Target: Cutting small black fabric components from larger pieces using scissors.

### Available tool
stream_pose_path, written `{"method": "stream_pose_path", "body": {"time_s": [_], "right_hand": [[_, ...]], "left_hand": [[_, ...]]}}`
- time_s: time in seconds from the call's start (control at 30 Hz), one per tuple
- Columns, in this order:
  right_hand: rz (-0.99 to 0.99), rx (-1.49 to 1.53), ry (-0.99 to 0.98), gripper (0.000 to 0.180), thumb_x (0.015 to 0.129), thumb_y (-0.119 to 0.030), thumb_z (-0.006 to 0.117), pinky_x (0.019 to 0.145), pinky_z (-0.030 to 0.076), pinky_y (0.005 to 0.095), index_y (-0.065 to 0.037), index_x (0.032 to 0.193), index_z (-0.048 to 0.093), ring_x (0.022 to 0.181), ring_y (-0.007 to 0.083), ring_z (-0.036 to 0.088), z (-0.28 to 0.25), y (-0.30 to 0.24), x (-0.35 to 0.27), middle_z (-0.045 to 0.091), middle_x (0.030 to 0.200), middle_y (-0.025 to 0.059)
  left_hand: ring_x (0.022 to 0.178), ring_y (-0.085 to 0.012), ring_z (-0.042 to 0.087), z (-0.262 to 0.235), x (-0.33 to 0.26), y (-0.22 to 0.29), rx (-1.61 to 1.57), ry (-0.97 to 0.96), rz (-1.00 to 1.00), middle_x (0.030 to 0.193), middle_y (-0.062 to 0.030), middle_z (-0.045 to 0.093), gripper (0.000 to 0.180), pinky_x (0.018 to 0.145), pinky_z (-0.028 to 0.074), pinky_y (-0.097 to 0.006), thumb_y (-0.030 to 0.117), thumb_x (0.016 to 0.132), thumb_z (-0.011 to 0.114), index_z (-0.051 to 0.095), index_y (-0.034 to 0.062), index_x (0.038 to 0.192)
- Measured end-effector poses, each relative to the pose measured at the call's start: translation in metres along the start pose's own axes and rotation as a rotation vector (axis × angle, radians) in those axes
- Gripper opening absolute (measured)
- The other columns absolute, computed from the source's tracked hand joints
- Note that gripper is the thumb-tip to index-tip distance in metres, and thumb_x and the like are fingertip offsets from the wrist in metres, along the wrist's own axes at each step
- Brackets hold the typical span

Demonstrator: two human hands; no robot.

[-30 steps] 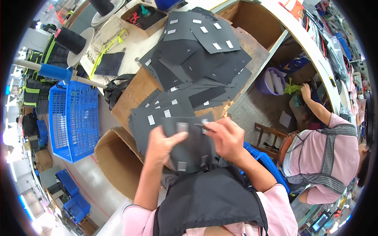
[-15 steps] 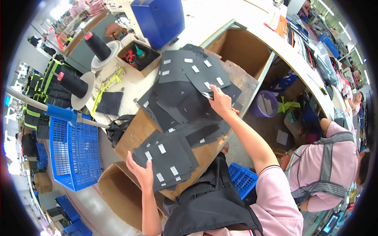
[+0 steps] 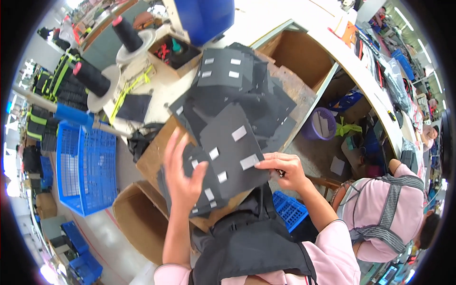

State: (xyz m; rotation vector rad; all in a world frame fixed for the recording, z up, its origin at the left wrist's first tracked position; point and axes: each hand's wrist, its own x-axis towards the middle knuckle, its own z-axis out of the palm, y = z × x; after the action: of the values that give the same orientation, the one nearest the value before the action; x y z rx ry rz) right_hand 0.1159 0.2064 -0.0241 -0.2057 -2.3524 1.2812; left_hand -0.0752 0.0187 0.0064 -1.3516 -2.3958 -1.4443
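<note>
A dark grey panel (image 3: 232,153) with white patches (image 3: 239,133) was at the frame's centre, its right edge pinched by the right hand (image 3: 287,170). The left hand (image 3: 184,183), left of centre, had its fingers spread apart. The panel looked light and flexible, best gripped along its edges.

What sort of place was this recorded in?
Probably a sewing workshop or garment factory: large cones of black thread, heaped dark panels bearing white patches, and dark bundles with yellow-green strips.
</note>
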Motion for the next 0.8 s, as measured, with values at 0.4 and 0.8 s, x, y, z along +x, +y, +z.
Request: {"method": "stream_pose_path", "body": {"time_s": [0.4, 0.8], "right_hand": [[0.21, 0.251, -0.256, 0.041, 0.057, 0.01, 0.053, 0.085, 0.049, 0.033, -0.005, 0.092, 0.068, 0.093, 0.0264, 0.064, -0.003, -0.018, -0.05, 0.068, 0.091, 0.0079], [0.262, -0.078, 0.209, 0.028, 0.069, 0.0, 0.066, 0.056, 0.049, 0.0308, -0.006, 0.096, 0.06, 0.066, 0.0216, 0.062, 0.046, -0.074, -0.056, 0.058, 0.081, 0.0087]], "left_hand": [[0.088, -0.0117, 0.06, 0.019, -0.046, 0.0, -1.22, -0.768, -0.966, 0.098, -0.0045, 0.063, 0.045, 0.082, 0.049, -0.027, 0.012, 0.073, 0.074, 0.055, 0.0003, 0.112], [0.089, -0.0094, 0.055, 0.023, -0.07, 0.051, -0.99, -0.585, -0.882, 0.098, -0.0034, 0.058, 0.04, 0.08, 0.046, -0.025, 0.012, 0.076, 0.076, 0.051, 0.0021, 0.106]]}}
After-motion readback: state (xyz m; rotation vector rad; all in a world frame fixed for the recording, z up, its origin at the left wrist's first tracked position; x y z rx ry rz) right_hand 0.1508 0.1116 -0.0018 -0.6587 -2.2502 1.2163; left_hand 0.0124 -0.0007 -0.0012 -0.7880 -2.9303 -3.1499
